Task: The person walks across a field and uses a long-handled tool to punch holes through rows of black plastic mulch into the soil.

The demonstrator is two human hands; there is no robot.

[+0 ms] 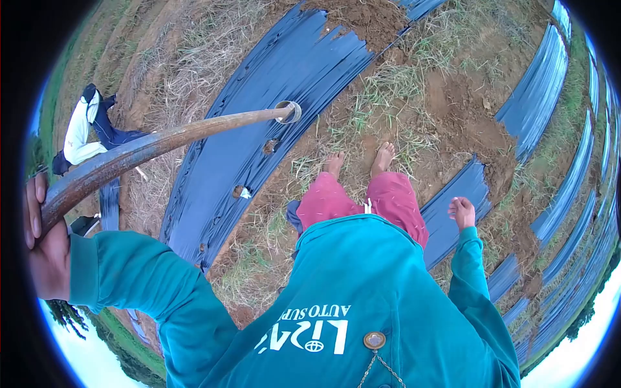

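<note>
A long, rusty curved pole (155, 143) is gripped by my left hand (46, 239) at the far left edge, with the fingers wrapped round it. An open metal ring (288, 112) at its far end is over a dark plastic sheet (226, 152) on the ground. Several holes show in the sheet, one of them (270, 146) just below the ring and another (240, 191) with something pale in it. My right hand (462, 212) hangs at the right with curled fingers, nothing visible in it, over another dark sheet (446, 226).
A person (84, 132) in a white top and dark trousers bends over at the left. My bare feet (383, 158) stand on soil and grass between sheets. More dark strips (533, 90) run along the right side. Dry grass (213, 48) lies at the upper left.
</note>
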